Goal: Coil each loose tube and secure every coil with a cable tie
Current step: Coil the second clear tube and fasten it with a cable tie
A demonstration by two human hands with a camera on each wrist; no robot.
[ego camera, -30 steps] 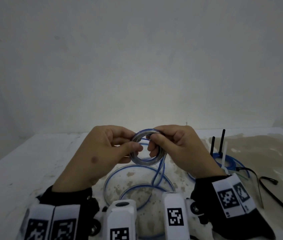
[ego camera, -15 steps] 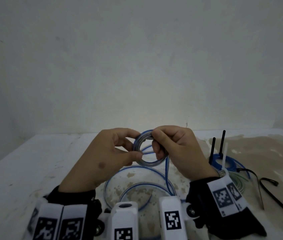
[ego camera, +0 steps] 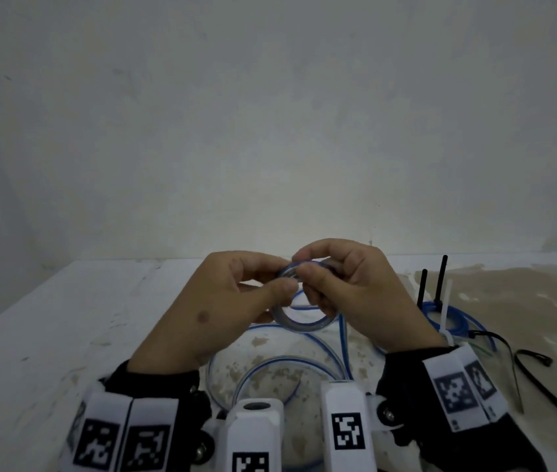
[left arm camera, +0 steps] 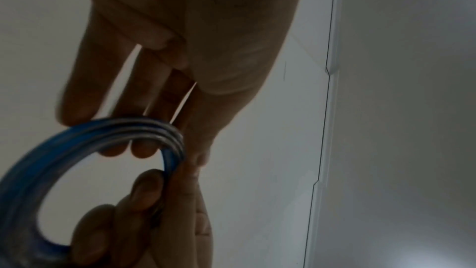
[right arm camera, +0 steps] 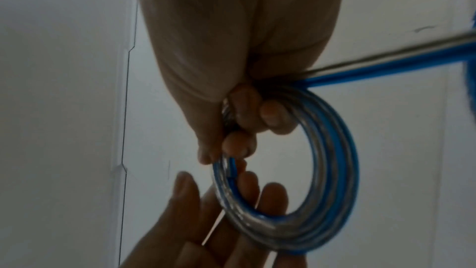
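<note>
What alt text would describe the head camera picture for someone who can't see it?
Two bare hands, left hand and right hand, hold a small coil of clear-and-blue tube above a stained white table. Loose tube trails below; a tied coil and black cable ties lie right.

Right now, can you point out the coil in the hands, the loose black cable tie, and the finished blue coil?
coil [ego camera: 299, 326]: head view, lower rim of ring.
black cable tie [ego camera: 555, 398]: head view, middle of strap on table.
finished blue coil [ego camera: 456, 327]: head view, right arc.
</note>
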